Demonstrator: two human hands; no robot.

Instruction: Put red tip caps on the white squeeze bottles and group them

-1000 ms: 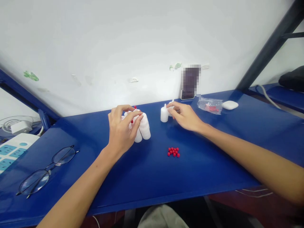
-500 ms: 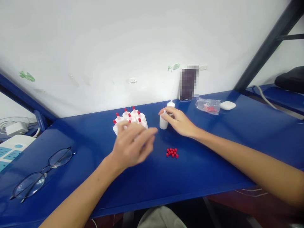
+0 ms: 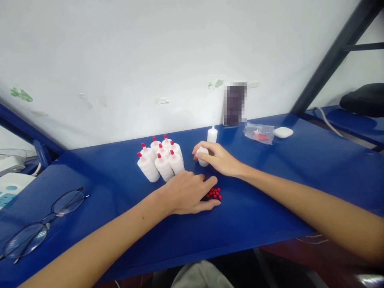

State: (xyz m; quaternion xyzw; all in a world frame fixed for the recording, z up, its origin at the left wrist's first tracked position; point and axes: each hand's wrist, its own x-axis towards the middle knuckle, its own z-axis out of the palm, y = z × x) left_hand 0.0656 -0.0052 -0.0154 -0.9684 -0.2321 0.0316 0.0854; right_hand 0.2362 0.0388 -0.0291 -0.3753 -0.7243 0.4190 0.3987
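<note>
My left hand (image 3: 192, 193) reaches over a small cluster of red caps (image 3: 214, 194), thumb and forefinger apart on either side of it. No cap shows between those fingertips. With thumb and fingers wrapped round it, my right hand (image 3: 219, 158) grips a white squeeze bottle (image 3: 203, 157) whose tip points up and toward me. Just behind this hand stands another white bottle (image 3: 212, 135) with a bare nozzle. To the left, several white bottles with red caps (image 3: 163, 162) stand upright in a tight group.
A phone (image 3: 235, 105), blurred out, leans on the wall. Beside it lie a clear plastic bag (image 3: 259, 133) with red pieces and a white rounded case (image 3: 283, 132). Eyeglasses (image 3: 45, 224) and a power strip (image 3: 15, 186) are at the left of the blue table (image 3: 240, 228).
My left hand has moved right and down, from in front of the capped bottles to the loose red caps, its fingers spreading. My right hand keeps its bottle, which now tilts toward me.
</note>
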